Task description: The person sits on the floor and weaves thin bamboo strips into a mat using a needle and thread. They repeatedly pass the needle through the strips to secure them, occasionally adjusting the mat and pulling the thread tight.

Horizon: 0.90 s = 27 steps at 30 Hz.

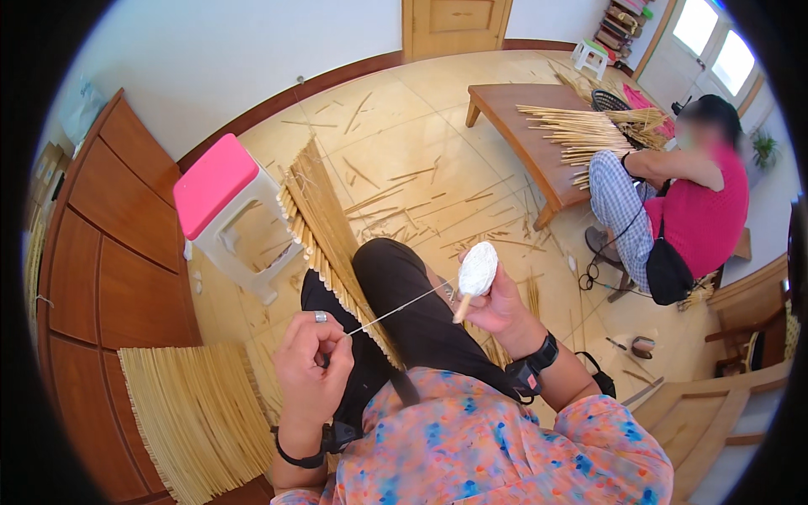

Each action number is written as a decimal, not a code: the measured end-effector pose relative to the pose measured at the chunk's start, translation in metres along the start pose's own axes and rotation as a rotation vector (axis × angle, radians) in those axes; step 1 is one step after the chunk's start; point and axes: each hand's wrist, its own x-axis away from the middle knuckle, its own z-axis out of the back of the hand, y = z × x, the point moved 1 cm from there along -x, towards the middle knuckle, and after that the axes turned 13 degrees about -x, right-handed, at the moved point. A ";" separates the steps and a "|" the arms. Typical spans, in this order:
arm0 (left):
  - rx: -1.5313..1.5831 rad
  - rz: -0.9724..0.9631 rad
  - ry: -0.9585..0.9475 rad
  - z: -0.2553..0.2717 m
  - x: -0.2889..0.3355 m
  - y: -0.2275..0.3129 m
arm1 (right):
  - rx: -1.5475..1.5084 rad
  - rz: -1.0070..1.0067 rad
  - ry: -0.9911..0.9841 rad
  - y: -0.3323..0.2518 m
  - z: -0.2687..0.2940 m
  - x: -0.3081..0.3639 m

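Stretching between both hands, thread (402, 307) from spool (476, 269).

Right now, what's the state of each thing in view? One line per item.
Left hand: pinching the string, ring on one finger.
Right hand: gripping the spool stick.
String: taut between both hands.
Spool: upright, wound full with white string.
Reed mat: partly woven, lying across the lap.
Finished mat: flat on the floor.
Pink stool: upright.
Door: closed.
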 end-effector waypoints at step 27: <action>-0.152 -0.459 -0.894 -0.249 0.027 0.044 | -0.680 0.649 0.887 -0.049 0.185 0.238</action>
